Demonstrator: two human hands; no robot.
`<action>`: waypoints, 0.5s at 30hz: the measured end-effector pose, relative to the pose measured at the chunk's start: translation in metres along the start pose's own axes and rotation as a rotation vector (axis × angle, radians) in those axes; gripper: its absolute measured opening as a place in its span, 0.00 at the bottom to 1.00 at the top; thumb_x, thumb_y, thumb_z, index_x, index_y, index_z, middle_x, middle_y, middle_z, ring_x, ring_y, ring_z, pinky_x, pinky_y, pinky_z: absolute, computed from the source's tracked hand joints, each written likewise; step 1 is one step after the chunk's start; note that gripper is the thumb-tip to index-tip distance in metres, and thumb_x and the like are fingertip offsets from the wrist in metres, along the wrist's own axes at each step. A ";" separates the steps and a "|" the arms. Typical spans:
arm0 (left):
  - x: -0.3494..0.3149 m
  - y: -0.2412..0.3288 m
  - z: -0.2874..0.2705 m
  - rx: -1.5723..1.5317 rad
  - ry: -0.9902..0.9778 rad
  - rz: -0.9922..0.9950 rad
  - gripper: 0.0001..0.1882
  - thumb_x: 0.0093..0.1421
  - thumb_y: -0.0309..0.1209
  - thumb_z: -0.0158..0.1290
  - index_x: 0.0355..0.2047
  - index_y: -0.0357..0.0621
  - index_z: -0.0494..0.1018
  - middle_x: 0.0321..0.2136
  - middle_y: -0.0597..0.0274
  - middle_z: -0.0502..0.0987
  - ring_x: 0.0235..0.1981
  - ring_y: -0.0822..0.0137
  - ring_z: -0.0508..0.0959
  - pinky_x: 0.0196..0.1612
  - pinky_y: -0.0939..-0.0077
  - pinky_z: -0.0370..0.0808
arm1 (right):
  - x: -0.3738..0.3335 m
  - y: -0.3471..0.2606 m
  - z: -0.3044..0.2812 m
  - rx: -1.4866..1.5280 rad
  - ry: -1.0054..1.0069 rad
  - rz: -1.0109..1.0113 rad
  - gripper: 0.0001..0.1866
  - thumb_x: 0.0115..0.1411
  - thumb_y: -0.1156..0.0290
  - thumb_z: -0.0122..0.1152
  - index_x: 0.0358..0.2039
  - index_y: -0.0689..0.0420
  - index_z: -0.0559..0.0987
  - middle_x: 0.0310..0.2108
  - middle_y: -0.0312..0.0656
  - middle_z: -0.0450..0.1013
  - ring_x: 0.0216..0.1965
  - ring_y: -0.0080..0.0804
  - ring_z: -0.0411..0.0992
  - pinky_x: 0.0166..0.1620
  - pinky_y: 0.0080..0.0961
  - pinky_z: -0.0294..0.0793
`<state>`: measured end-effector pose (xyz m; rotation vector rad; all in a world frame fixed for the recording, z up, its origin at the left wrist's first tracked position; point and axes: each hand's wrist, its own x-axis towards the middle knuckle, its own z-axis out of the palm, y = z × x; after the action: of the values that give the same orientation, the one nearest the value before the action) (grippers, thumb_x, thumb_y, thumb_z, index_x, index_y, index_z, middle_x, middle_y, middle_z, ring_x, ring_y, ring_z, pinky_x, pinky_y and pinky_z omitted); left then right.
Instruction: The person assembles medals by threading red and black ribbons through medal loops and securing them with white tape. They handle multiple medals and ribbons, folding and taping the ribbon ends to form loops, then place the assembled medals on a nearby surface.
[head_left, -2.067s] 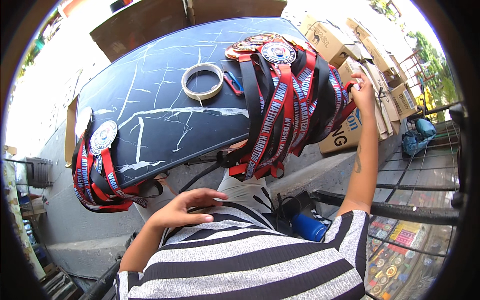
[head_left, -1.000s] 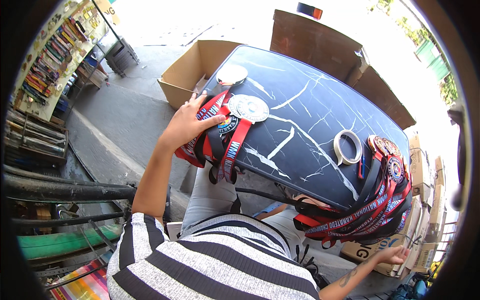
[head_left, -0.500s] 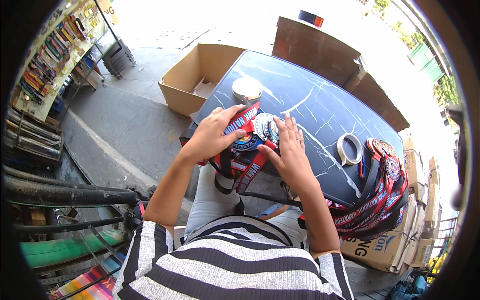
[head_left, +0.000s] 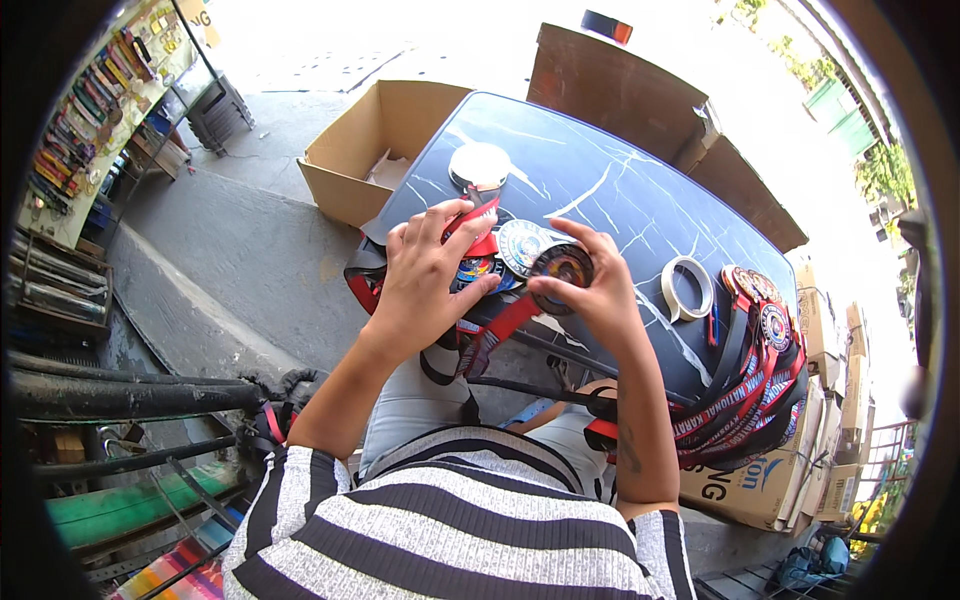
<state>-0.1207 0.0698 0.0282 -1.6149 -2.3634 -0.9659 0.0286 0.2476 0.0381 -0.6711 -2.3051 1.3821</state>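
- The medal (head_left: 562,266) in hand is a round dark disc with a bright rim. My right hand (head_left: 598,300) pinches it at the near edge of the table, thumb below and fingertips over the top rim, closed firmly on it.
- Change since half a second ago: then both hands lay flat over the pile; now the right has singled one disc out and lifted it clear of the rest. I read this as one medal being separated from the bundle.
- My left hand (head_left: 432,282) has stayed on the pile of medals (head_left: 500,250), fingers spread and pressing the red ribbons (head_left: 482,215) down. It rests on them rather than gripping; whether a ribbon is caught under the thumb I cannot tell.
- A second ago only the left hand was on this pile and the right hung low at my side, so the right arm has come across.
- A red ribbon (head_left: 505,320) trails from the held disc down over the table edge towards my lap.
- Surface: a dark marbled table (head_left: 640,200) with pale veins. One silver medal (head_left: 480,165) lies apart, beyond the pile. A roll of tape (head_left: 688,288) sits to the right, and past it a larger heap of ribboned medals (head_left: 760,370) drapes over the right edge.
- Surroundings: outdoors in hard sun. An open cardboard box (head_left: 375,150) stands on the concrete at the far left, and more cartons (head_left: 830,400) are stacked right. A rack of small goods (head_left: 90,130) lines the left wall.
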 end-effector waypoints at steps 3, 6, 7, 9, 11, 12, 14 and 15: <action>-0.004 -0.002 0.003 -0.072 0.003 -0.051 0.30 0.56 0.45 0.63 0.56 0.46 0.73 0.60 0.53 0.63 0.60 0.52 0.65 0.63 0.54 0.58 | 0.012 0.002 0.014 -0.207 -0.002 -0.039 0.39 0.49 0.55 0.76 0.59 0.60 0.73 0.48 0.50 0.66 0.52 0.41 0.69 0.57 0.31 0.69; -0.011 -0.006 0.005 -0.034 0.031 -0.044 0.32 0.56 0.46 0.63 0.57 0.43 0.72 0.61 0.51 0.62 0.61 0.50 0.64 0.64 0.54 0.58 | 0.013 0.004 0.020 -0.481 -0.028 0.009 0.42 0.50 0.48 0.73 0.58 0.64 0.72 0.50 0.52 0.64 0.54 0.44 0.66 0.57 0.34 0.67; -0.013 -0.008 0.004 -0.030 0.025 -0.040 0.32 0.56 0.46 0.63 0.57 0.43 0.72 0.63 0.50 0.61 0.62 0.49 0.63 0.65 0.54 0.57 | 0.012 0.003 0.020 -0.597 -0.001 -0.043 0.42 0.50 0.48 0.73 0.57 0.65 0.72 0.50 0.52 0.64 0.54 0.43 0.66 0.56 0.34 0.68; -0.013 -0.011 0.004 -0.070 0.037 -0.033 0.34 0.55 0.48 0.63 0.57 0.44 0.72 0.63 0.49 0.61 0.62 0.49 0.63 0.65 0.53 0.56 | 0.009 0.001 0.019 -0.622 0.076 -0.153 0.36 0.49 0.50 0.75 0.49 0.64 0.75 0.48 0.52 0.67 0.51 0.42 0.70 0.52 0.35 0.71; -0.014 -0.010 0.002 -0.085 0.034 -0.019 0.36 0.53 0.50 0.64 0.58 0.45 0.71 0.64 0.49 0.60 0.63 0.49 0.62 0.66 0.50 0.53 | 0.005 -0.003 0.017 -0.328 0.055 -0.046 0.31 0.48 0.55 0.76 0.44 0.63 0.74 0.43 0.49 0.71 0.46 0.39 0.73 0.48 0.33 0.73; -0.013 -0.009 0.000 -0.081 0.023 -0.013 0.38 0.52 0.51 0.65 0.59 0.46 0.71 0.64 0.50 0.60 0.65 0.49 0.61 0.67 0.48 0.51 | 0.002 -0.006 0.015 -0.172 0.049 -0.002 0.29 0.48 0.57 0.77 0.42 0.63 0.74 0.41 0.48 0.73 0.43 0.37 0.75 0.46 0.32 0.74; -0.015 -0.003 -0.006 -0.047 0.016 0.028 0.41 0.49 0.53 0.67 0.60 0.48 0.70 0.65 0.51 0.59 0.67 0.49 0.58 0.68 0.43 0.45 | -0.010 -0.014 0.015 0.047 0.064 -0.054 0.25 0.47 0.68 0.78 0.39 0.62 0.72 0.32 0.43 0.76 0.35 0.30 0.77 0.40 0.25 0.75; -0.018 0.002 -0.010 -0.017 0.023 0.066 0.43 0.47 0.54 0.67 0.61 0.49 0.69 0.66 0.51 0.58 0.69 0.48 0.56 0.69 0.40 0.42 | -0.020 -0.019 0.010 0.061 0.043 -0.075 0.24 0.46 0.70 0.78 0.39 0.62 0.73 0.32 0.42 0.76 0.34 0.28 0.76 0.39 0.24 0.75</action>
<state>-0.1136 0.0501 0.0291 -1.6668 -2.2779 -0.9886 0.0354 0.2215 0.0487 -0.5835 -2.2224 1.3842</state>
